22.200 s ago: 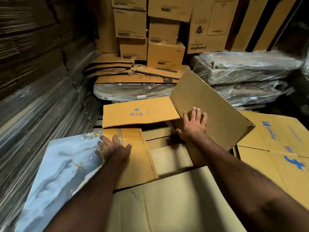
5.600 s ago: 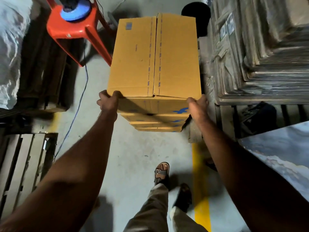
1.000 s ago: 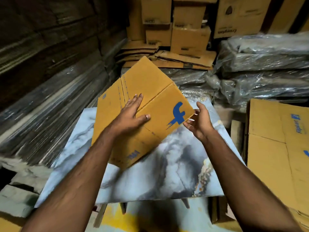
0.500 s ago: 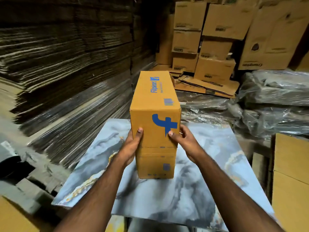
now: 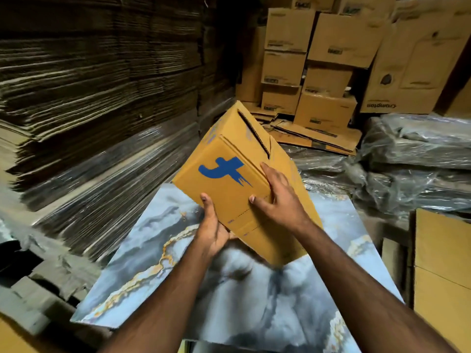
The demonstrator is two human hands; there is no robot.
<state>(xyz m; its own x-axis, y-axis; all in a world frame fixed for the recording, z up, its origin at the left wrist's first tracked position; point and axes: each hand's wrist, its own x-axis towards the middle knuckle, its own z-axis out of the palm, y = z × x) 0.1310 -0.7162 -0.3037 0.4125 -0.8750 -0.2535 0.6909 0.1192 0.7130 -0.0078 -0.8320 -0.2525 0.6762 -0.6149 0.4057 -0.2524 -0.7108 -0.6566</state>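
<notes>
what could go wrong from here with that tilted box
1. The box is tilted and held only near its lower end by the left hand and right hand; it might slip and drop onto the marbled tabletop.
2. The flaps on its raised end show a dark gap, so they look unsealed and may spring open as it turns.

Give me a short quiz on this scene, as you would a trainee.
1. True or false: the box lies flat on the marbled table.
2. The logo on the box is: A red, B blue, C green.
3. How many hands hold the box?
Key: 1 false, it is tilted. 2 B. 3 two: the left hand at its lower edge, the right hand over a side edge.
</notes>
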